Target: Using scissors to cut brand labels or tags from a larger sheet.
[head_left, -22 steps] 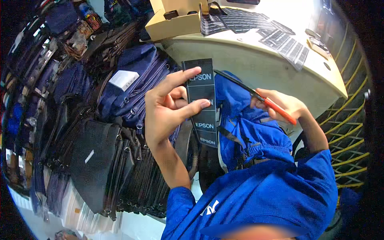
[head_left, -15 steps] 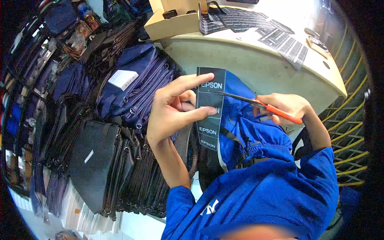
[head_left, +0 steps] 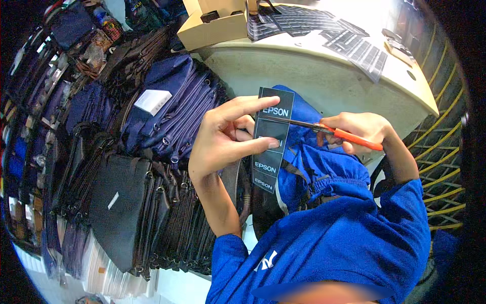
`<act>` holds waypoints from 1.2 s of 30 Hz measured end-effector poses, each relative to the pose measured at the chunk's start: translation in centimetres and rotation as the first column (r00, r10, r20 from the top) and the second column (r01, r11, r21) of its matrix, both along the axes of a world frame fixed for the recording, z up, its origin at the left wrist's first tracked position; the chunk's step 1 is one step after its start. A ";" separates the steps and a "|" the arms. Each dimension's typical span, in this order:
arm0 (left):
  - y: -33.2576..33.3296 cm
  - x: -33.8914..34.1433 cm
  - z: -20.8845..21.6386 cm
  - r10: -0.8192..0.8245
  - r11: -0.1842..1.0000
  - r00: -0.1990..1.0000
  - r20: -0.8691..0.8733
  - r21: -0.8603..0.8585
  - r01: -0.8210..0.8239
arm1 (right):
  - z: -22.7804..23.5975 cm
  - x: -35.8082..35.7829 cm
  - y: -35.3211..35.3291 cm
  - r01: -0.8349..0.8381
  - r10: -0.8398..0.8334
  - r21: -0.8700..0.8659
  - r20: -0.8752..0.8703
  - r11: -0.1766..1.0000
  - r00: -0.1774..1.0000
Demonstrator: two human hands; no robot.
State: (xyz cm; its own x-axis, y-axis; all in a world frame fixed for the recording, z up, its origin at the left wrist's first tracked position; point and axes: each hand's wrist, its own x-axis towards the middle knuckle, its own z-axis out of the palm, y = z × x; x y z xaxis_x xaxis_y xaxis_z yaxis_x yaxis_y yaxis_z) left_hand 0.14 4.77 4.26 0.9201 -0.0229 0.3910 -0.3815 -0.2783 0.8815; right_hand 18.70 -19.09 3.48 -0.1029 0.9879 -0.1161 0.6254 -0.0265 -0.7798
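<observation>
My left hand (head_left: 220,134) pinches a black strip of labels (head_left: 265,164) with pale lettering, thumb and forefinger pressed on its upper part. The strip hangs upright and is divided by thin lines into several rectangles. In my right hand (head_left: 362,129) is a pair of scissors (head_left: 357,139) with orange handles, my fingers wrapped round them. The dark blades lie across the strip along the line below its top label, nearly together. Whether the strip is cut there is too fine to tell.
Ahead stands a pale table (head_left: 273,63) bearing an open cardboard box (head_left: 212,33) and printed black sheets (head_left: 354,50). Stacks of navy bags (head_left: 177,101) and black bags (head_left: 121,202) fill the left, with a small white box (head_left: 153,101) on top. Yellow-barred lattice (head_left: 440,167) lies right.
My left hand and the strip have shifted slightly right, and the strip tilts a little. The scissor blades now reach further across the strip, along the dividing line, and look closer together.
</observation>
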 end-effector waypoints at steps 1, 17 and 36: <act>-0.1 0.0 0.1 0.010 1.000 1.000 -0.012 0.004 -0.010 | 0.0 0.0 0.0 -0.009 0.009 0.013 -0.011 1.000 1.000; -0.2 0.4 -0.5 0.005 1.000 0.999 0.050 -0.011 -0.004 | 0.9 -0.3 0.1 -0.039 0.040 -0.014 0.032 0.999 0.999; -0.2 0.4 -0.4 0.011 1.000 1.000 0.018 0.026 -0.012 | 0.3 0.1 0.0 -0.053 0.053 0.001 0.011 0.999 0.999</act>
